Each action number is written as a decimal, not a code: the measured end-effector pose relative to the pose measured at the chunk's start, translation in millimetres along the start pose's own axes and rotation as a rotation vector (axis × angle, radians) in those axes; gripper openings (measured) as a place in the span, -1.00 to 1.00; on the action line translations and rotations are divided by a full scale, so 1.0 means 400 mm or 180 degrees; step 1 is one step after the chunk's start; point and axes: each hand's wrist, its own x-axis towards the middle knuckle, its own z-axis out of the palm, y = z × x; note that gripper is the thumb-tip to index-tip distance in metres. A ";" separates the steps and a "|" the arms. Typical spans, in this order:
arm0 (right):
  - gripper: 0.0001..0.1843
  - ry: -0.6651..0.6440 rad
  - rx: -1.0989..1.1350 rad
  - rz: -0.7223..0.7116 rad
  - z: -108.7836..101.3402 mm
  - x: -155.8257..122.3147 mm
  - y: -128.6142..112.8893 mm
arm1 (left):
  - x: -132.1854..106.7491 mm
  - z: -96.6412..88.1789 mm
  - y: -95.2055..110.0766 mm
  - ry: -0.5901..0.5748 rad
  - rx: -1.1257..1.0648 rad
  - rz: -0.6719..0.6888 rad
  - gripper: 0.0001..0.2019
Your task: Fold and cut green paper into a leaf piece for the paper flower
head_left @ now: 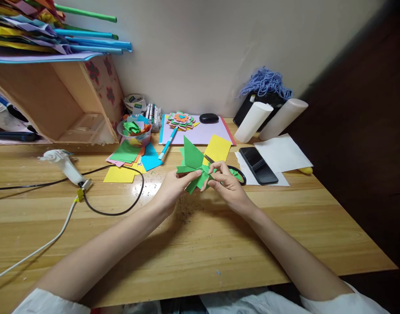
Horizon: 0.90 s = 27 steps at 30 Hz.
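Both my hands meet over the middle of the wooden desk on a folded green paper shape with pointed flaps. My left hand pinches its left side with thumb and fingers closed. My right hand grips the right side, fingers curled around the paper. Black-handled scissors lie just behind my right hand, partly hidden by it. A yellow paper square lies behind the green shape.
A glue gun with black and white cables lies at left. Loose coloured sheets, a bowl of paper scraps, a teal pen, a layered paper flower, a black phone on white paper and two white rolls crowd the back.
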 end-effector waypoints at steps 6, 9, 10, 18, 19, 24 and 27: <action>-0.66 -0.0195 0.0232 0.0565 0.002 0.004 -0.018 | 0.002 0.001 -0.009 0.0078 0.0098 0.0138 -0.70; -0.67 -0.0206 0.0466 0.0736 -0.001 0.006 -0.022 | 0.003 0.003 -0.012 0.0148 0.0049 0.0194 -0.71; -0.67 -0.0188 0.0526 0.0762 -0.002 0.006 -0.022 | 0.003 0.004 -0.012 0.0175 0.0030 0.0228 -0.72; -0.67 -0.0089 0.0555 0.0737 -0.005 0.006 -0.019 | -0.002 0.009 -0.010 0.0098 0.0152 0.0346 -0.72; -0.68 -0.0090 0.0484 0.0686 -0.006 0.006 -0.019 | -0.003 0.009 -0.008 0.0003 0.0185 0.0384 -0.72; -0.71 0.0132 0.0273 0.0468 -0.006 0.006 -0.023 | -0.009 0.005 0.006 -0.0198 0.0301 0.0588 -0.76; -0.78 0.0368 0.0479 0.0511 0.000 0.008 -0.026 | -0.005 -0.001 0.005 -0.0101 0.0298 0.0522 -0.75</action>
